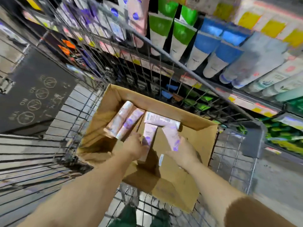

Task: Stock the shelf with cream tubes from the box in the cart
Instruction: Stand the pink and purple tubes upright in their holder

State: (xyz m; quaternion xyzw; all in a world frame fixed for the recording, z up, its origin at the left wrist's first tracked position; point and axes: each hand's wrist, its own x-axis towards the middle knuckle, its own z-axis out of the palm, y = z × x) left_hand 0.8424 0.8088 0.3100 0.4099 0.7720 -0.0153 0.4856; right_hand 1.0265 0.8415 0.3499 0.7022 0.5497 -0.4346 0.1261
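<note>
While both hands reach down into the cardboard box [193,128] near the middle of the frame, the stocking looks to be in mid-course: tubes are being taken up, none of these is on its way to the shelf yet. The left hand [134,145] has its fingers curled round one pink cream tube [148,136], and the right hand [182,151] grips a second pink tube [171,136] standing tilted beside it; the two hands are near each other but apart.

Counting what lies in the box, I make it five pink tubes: the two in hand, a pair [124,122] leaning together against the box's left wall, and one lying crosswise [160,119] along the far side. The picture is blurred, so more could be hidden under them. Much of the box floor shows bare, which suggests most of the stock is already out.

The box sits in a wire cart [237,161]. Across the upper right of the frame the shelf [246,104] carries green-topped tubes [164,33], blue-topped tubes [213,51] and pale ones further right; pink tubes [137,18] like those in the box stand at upper centre, likely their place.
</note>
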